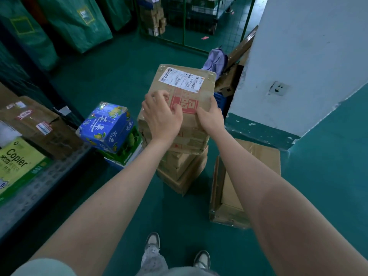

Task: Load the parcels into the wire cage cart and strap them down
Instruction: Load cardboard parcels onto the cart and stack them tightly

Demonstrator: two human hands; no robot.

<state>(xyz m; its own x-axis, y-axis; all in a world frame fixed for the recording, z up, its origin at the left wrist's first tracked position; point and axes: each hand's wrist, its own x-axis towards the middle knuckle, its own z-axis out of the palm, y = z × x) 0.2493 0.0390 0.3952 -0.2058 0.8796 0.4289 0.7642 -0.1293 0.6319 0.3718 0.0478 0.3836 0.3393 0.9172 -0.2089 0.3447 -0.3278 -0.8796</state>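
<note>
Parcel (186, 97) on stack (179, 168): we clamp fingers (158, 95) on it, left hand (162, 116) 9 o'clock, right hand (211, 116) 3; lift level.

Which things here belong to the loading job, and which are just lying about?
Job: labelled parcel, gripped by left hand and right hand; stacked boxes under it; wire cage cart.
Lying about: copier paper box; purple cloth; wall socket.

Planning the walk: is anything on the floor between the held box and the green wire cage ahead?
Nothing blocking shows. The floor between the box and the wire cage is open; a purple cloth and leaning cardboard sit off to the right by the pillar.
</note>
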